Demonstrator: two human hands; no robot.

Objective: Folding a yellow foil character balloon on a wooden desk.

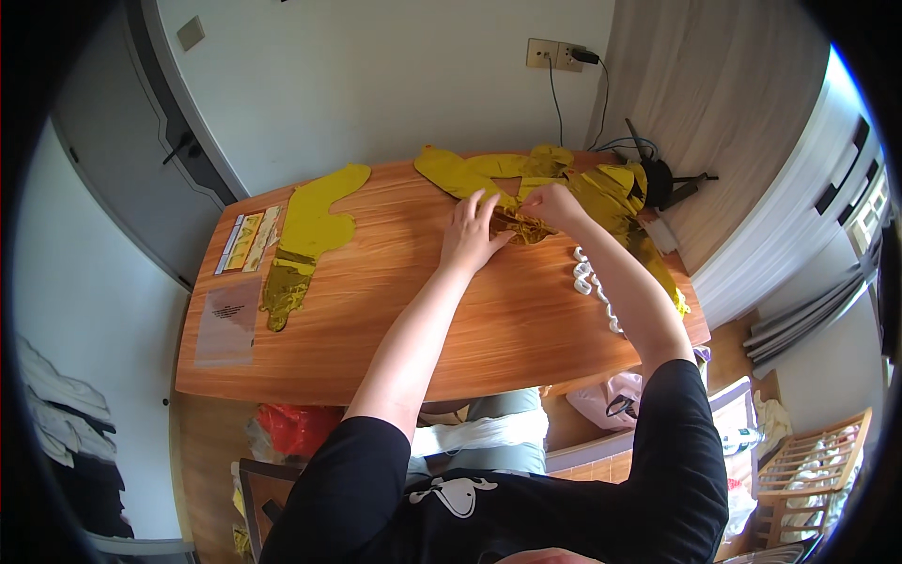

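Observation:
A crumpled gold foil balloon point(526, 229) lies uninflated on the wooden table in front of me. My left hand point(467, 233) rests at its left edge with the fingers spread and the thumb out toward the foil. Over its upper part my right hand point(554, 204) is closed, its fingertips pinching the foil. Behind both hands, more flat gold foil point(460, 172) stretches along the far edge and down the right side. Another flat gold foil balloon point(315, 221) lies apart on the left.
Curled white ribbon point(583, 274) lies beside my right forearm. On the table's left are a printed card point(249, 242) and a clear plastic sheet point(226, 324). A black router-like device point(658, 182) with antennas stands at the far right corner, near cables and a wall socket point(554, 54).

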